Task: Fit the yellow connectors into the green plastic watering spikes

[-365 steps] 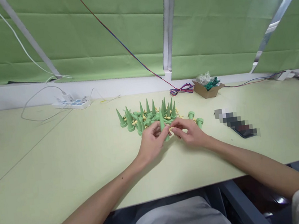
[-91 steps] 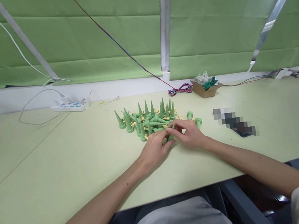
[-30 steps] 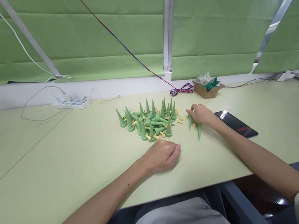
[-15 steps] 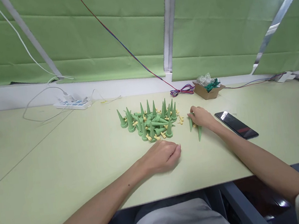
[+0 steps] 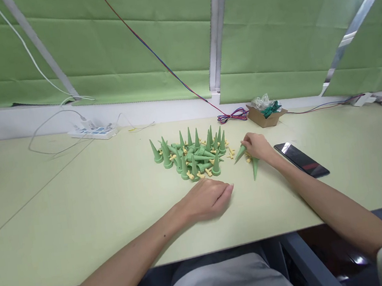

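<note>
My right hand (image 5: 257, 146) pinches a green plastic spike (image 5: 240, 153) by its wide end, with the point slanting down to the left. Under that hand lies another green spike (image 5: 256, 168), its tip toward me, and a small yellow piece (image 5: 248, 157) shows beside it. My left hand (image 5: 209, 199) rests on the table with its fingers curled; whether anything is inside is hidden. Just beyond it is a pile of green spikes (image 5: 199, 156), some upright on their round bases and some lying down. Small yellow valve-like pieces (image 5: 231, 152) are scattered among and beside them.
A black phone (image 5: 301, 160) lies right of my right hand. Behind stand a small cardboard box (image 5: 267, 116) with plastic bags and a coiled red-blue cable (image 5: 232, 115). A white power strip (image 5: 93, 133) sits at the back left of the table (image 5: 81, 212).
The spike in my right hand has swung from pointing toward me to slanting left, and the hand has risen slightly. My left hand has barely moved.
</note>
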Available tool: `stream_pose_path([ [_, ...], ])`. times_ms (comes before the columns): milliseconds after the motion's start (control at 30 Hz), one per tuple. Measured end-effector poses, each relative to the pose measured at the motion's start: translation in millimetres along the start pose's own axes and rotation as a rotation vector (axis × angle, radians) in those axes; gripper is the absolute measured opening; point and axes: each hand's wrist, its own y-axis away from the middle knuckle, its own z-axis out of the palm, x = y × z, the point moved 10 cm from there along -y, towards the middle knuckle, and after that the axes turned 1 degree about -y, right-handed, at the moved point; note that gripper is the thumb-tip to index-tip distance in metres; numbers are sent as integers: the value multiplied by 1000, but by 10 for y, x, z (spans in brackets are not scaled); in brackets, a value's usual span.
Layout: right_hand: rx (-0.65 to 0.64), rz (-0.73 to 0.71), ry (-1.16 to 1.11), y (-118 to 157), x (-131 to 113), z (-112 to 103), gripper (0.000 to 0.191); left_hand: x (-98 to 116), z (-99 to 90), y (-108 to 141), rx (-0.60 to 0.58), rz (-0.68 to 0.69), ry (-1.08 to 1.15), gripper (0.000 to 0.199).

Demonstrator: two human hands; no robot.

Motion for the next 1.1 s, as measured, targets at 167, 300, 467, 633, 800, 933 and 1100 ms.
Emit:
stream_pose_path([
  [167, 136, -78, -142, 20, -108, -170, 18, -39, -52, 3, 67, -29, -7, 43],
  [300, 157, -144, -420, 111, -283, -257, 21, -122, -130, 22, 174, -99, -15, 39],
  [467, -13, -205, -800, 279, -583, -190, 36, -260, -259, 94, 369, -186, 80, 19],
  [633, -233, -257, -933, 489, -876, -29, 38, -376, -308, 141, 474, -233, 169, 29],
  [800, -380, -304, -919, 685, -1073, 134, 31, -295, -342, 121, 472, -161, 103, 26],
  [933, -466, -343, -921, 783, -1175, 191, 30, -208, -356, 93, 440, -115, 58, 15],
  [1100, -292, -364, -812, 601, -1031, 26, 33, -237, -361, 101, 434, -178, 17, 22],
])
